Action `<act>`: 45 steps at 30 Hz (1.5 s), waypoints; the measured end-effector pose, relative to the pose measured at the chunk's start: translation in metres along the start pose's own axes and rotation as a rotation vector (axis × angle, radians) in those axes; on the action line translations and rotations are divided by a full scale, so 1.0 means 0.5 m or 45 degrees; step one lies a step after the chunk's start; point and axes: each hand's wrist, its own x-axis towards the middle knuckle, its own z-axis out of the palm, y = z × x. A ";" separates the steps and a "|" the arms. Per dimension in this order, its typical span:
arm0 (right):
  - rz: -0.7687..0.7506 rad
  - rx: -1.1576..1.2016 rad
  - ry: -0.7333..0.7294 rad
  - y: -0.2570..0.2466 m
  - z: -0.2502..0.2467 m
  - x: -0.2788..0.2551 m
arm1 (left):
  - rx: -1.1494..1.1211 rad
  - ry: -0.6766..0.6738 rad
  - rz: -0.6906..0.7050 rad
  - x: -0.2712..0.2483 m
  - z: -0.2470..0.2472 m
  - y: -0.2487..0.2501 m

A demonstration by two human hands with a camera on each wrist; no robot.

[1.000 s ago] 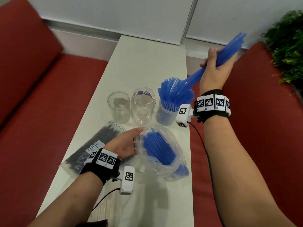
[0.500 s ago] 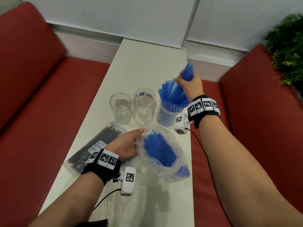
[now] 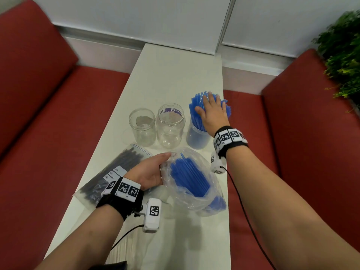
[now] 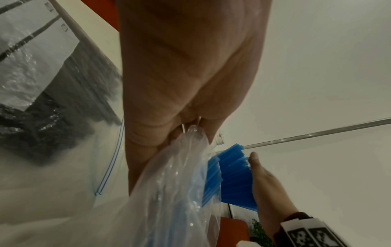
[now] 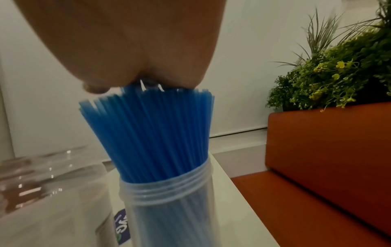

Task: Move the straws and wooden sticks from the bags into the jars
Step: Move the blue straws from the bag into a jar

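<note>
Blue straws [image 3: 194,112] [image 5: 152,130] stand fanned out in the rightmost jar [image 3: 196,137] [image 5: 169,200]. My right hand [image 3: 212,112] [image 5: 127,46] lies flat and open on their top ends, fingers straight. A clear plastic bag [image 3: 194,184] [image 4: 169,192] with more blue straws [image 3: 189,178] lies near the front. My left hand [image 3: 150,172] [image 4: 186,75] pinches the bag's rim at its left side. Two empty clear jars [image 3: 142,127] [image 3: 170,125] stand left of the filled one. A zip bag of black straws [image 3: 116,168] lies under my left wrist.
The narrow white table [image 3: 175,75] runs between two red sofas [image 3: 48,114] [image 3: 311,133]. A green plant [image 3: 342,55] [image 5: 338,66] stands at the far right. The wrist cameras' cables trail over the table's near end.
My right hand brought a raised bundle of blue straws down into the right jar, let go, and now lies flat on the straw tops. The left hand kept hold of the bag.
</note>
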 end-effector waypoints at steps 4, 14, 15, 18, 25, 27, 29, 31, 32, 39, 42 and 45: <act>-0.059 0.080 0.205 0.008 -0.011 -0.003 | -0.004 0.000 0.000 0.003 -0.008 -0.001; 0.155 -0.058 -0.026 0.010 0.012 -0.007 | -0.014 -0.036 0.006 0.005 -0.009 -0.001; 0.142 -0.011 -0.018 0.010 0.013 -0.011 | -0.008 -0.036 0.008 0.005 -0.010 -0.002; 0.128 0.241 0.263 -0.001 -0.010 -0.027 | -0.005 -0.029 0.006 0.005 -0.010 -0.005; -0.015 1.134 0.302 -0.058 -0.019 -0.169 | 0.089 0.030 0.028 0.000 -0.005 -0.010; 0.003 1.194 -0.004 -0.068 0.011 -0.228 | 0.079 0.028 0.044 -0.002 0.000 -0.014; 0.048 1.124 -0.240 -0.070 0.044 -0.284 | 0.042 0.010 0.059 -0.008 0.008 -0.019; 0.071 1.043 -0.408 -0.069 0.078 -0.329 | -0.011 -0.013 0.071 -0.013 0.014 -0.024; 0.075 0.985 -0.459 -0.066 0.095 -0.347 | -0.036 -0.014 0.077 -0.015 0.017 -0.027; 0.200 0.721 -0.320 -0.062 0.175 -0.419 | -0.051 0.050 0.068 -0.037 0.030 -0.047; 0.230 0.645 -0.278 -0.060 0.195 -0.430 | -0.041 0.042 0.047 -0.049 0.030 -0.052; 0.219 0.517 -0.211 -0.061 0.208 -0.433 | -0.002 0.033 0.039 -0.063 0.029 -0.056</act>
